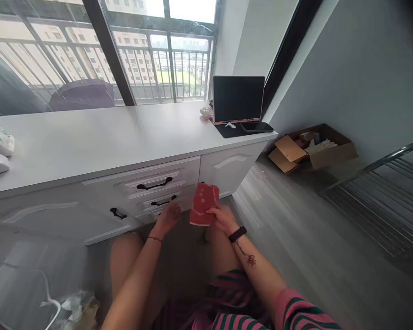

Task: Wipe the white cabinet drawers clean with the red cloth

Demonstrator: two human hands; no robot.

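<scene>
One flat red piece (pixel 202 204) with pale markings is held just below the centre of the frame by the right hand (pixel 224 218). Its right side is pinched between the thumb, laid across the front face, and the fingers, mostly hidden; the larger part is left projecting above and to the left of the grip. The left hand (pixel 170 217) is placed farther left, by a black drawer handle (pixel 163 202); whether its blurred fingers are closed on the handle cannot be told.
</scene>
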